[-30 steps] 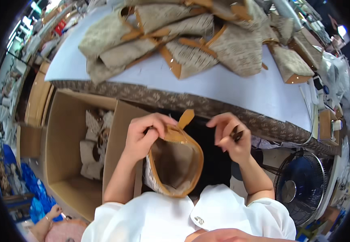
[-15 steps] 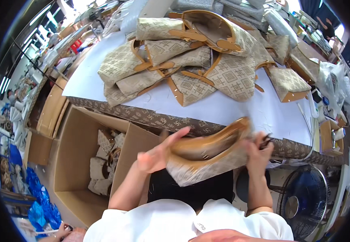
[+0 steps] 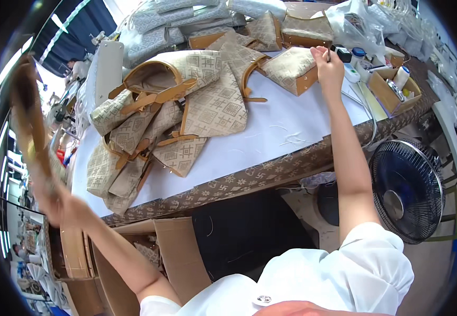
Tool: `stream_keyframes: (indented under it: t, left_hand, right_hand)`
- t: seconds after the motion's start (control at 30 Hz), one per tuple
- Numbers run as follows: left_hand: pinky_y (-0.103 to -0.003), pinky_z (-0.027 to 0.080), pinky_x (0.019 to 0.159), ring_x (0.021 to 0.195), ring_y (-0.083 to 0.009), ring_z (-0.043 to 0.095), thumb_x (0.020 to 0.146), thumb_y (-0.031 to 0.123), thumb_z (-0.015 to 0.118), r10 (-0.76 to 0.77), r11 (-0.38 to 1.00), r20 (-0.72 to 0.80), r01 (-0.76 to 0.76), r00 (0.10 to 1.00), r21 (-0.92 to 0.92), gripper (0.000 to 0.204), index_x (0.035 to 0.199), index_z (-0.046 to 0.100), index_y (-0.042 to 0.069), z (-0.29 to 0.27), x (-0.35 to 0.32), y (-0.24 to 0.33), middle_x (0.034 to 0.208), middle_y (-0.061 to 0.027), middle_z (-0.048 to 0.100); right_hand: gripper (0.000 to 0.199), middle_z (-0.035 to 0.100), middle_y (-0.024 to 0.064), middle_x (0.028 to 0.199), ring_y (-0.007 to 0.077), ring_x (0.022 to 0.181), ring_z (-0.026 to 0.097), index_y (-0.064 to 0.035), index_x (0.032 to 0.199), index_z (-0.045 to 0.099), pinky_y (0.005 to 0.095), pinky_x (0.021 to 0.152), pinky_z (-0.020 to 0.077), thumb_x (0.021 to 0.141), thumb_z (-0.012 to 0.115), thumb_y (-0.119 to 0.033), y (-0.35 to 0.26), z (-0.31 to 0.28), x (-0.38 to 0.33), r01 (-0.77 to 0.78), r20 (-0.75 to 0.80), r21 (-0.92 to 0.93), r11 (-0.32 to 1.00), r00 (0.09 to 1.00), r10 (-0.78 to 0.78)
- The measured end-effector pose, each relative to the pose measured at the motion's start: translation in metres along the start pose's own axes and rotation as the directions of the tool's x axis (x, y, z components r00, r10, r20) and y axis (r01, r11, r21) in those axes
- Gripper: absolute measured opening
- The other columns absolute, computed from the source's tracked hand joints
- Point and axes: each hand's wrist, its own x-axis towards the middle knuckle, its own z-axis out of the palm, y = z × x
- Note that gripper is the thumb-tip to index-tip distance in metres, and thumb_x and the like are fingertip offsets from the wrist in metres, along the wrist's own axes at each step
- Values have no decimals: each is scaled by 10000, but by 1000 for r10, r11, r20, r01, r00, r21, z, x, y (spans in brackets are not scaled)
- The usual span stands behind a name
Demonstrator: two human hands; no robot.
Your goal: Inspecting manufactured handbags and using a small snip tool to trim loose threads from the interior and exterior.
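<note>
Far to the left, my left hand is closed on a bag with tan trim, held up off the table and blurred by motion. My right hand is stretched over the table's far right, fingers closed around a small slim dark tool whose kind does not show. Its fingertips are at the corner of a beige patterned bag with a tan base; whether they grip that bag too I cannot tell. Left of it lies a heap of similar bags with tan straps.
A white-topped table with a brown patterned edge crosses in front of me. Below it on the left stands a cardboard box with patterned pieces inside. A floor fan is at the right. Near my right hand sits a small box of supplies.
My left hand has swung up and left with the bag, which both hands were at before. My right hand has reached forward to a bag at the back right. The view has turned.
</note>
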Motion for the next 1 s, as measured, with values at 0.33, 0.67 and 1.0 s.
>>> stream_keyframes:
  t: [0.33,0.67,1.0]
  left_hand:
    - [-336,474,979,1107,-213,632,960,194,645,37,986,675,-137,737,94,381,1318,630,66,50,-64,-18,1185,-121,690]
    - [-339,456,1013,1217,-205,559,992,153,594,46,202,998,978,51,-59,523,1480,442,44,-11,-147,191,1387,-140,543]
    - [-356,283,1144,1313,-242,429,908,228,640,-663,188,637,911,393,-367,691,1478,315,10,-36,-138,147,1411,-146,419]
  right_hand:
    - [413,720,232,957,407,928,691,-26,917,757,478,822,551,727,749,-392,95,30,59,-164,84,-615,771,959,271]
    - [138,669,16,907,119,752,570,-50,837,617,287,722,476,827,745,1,-5,-84,-25,-121,-241,480,869,934,263]
    - [109,610,109,1228,98,918,586,8,1018,584,236,777,460,940,613,-63,-138,-94,-281,-218,288,584,782,956,52]
